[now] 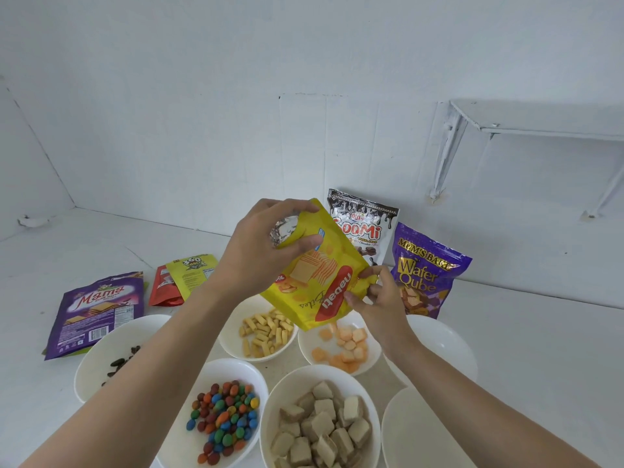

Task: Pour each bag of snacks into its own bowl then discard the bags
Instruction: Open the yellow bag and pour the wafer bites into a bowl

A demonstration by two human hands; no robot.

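I hold a yellow Nabati bag (pixel 320 282) upside down over a white bowl (pixel 305 349) of orange-and-cream wafer bites. My left hand (pixel 266 251) grips the bag's upturned bottom, where silver foil shows. My right hand (pixel 378 298) pinches the bag's lower right edge near its mouth. Other white bowls hold yellow stick snacks (pixel 263 332), coloured candy-coated nuts (pixel 224 420), beige wafer cubes (pixel 320 430) and dark pieces (pixel 125 363). Two bowls on the right, one at the back (pixel 449 346) and one in front (pixel 405 434), show nothing inside.
A black-and-white Goomi bag (pixel 363 228) and a purple Wafer Qube bag (pixel 427 271) stand against the back wall. A flat purple Mama bag (pixel 96 315), a red bag (pixel 162 285) and a yellow-green bag (pixel 194 271) lie at left. A white shelf (pixel 540 119) juts from the right wall.
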